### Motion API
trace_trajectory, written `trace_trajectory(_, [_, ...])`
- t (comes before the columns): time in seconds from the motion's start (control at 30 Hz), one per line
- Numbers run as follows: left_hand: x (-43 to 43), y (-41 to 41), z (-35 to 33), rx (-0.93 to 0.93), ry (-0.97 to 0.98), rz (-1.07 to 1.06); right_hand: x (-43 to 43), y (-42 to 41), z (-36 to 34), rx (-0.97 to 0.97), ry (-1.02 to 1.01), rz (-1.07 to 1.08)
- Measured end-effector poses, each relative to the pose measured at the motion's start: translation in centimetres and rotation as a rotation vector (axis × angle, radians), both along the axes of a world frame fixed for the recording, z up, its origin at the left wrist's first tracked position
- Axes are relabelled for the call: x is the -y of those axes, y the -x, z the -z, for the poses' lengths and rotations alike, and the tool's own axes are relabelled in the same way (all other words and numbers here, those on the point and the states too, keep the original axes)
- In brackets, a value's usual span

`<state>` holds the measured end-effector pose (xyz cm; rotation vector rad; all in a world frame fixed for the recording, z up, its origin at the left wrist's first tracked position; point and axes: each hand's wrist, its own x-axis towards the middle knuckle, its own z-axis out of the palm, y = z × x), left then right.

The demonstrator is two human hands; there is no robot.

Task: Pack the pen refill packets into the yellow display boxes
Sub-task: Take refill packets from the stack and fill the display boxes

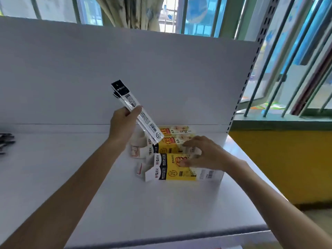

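Observation:
My left hand (124, 123) holds a few long white pen refill packets (133, 106) with black tops, tilted up and to the left above the shelf. Below them lie three yellow display boxes on their sides: a near one (181, 172), a middle one (168, 146) and a far one (179, 130). The white end flaps of the near and middle boxes are open toward the left. My right hand (203, 155) rests with spread fingers on the near and middle boxes, gripping nothing.
The boxes lie on a white shelf board (89, 177) with a white back panel (143, 69). More dark packets (6, 142) lie at the shelf's far left edge. A slotted upright (246, 83) bounds the right side, with a barred window (296, 60) beyond.

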<state>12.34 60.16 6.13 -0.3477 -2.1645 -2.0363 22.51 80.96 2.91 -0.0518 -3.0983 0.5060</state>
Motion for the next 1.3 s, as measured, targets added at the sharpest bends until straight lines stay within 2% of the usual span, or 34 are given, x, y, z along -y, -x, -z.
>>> trace_trajectory(0.1, [0.7, -1.2, 0.3, 0.019, -0.08, -0.111, 0.1, 0.0, 0.3, 0.054, 0.006, -0.132])
trace_trajectory(0.17, [1.0, -2.7, 0.4, 0.008, -0.128, -0.174, 0.1, 0.0, 1.0, 0.055, 0.096, -0.176])
trace_trajectory(0.3, [1.9, -6.1, -0.8, -0.102, -0.222, -0.322, -1.1, -0.1, 1.6, -0.122, 0.244, -0.123])
trace_trajectory(0.4, [2.1, -8.5, -2.7, -0.205, -0.279, -0.392, -1.4, -0.1, 1.5, -0.244, 0.478, -0.138])
trace_trajectory(0.5, [1.0, -10.3, -3.9, -0.269, -0.193, -0.38, -1.2, -0.5, 1.8, -0.289, 0.617, -0.21])
trace_trajectory(0.77, [-2.5, -12.5, -4.4, -0.381, -0.037, -0.418, -2.1, -0.6, 2.1, -0.376, 0.782, -0.297])
trace_trajectory(0.9, [-3.7, -13.4, -4.5, -0.599, 0.104, -0.528, -2.3, -0.8, 2.2, -0.373, 0.818, -0.301])
trace_trajectory(1.1, [-4.5, -13.5, -3.5, -0.821, 0.088, -0.549, -2.5, -1.0, 2.1, -0.365, 0.881, -0.251])
trace_trajectory(1.3, [-5.2, -13.2, -3.6, -0.836, 0.13, -0.519, -2.9, -0.4, 2.1, -0.34, 0.916, -0.245])
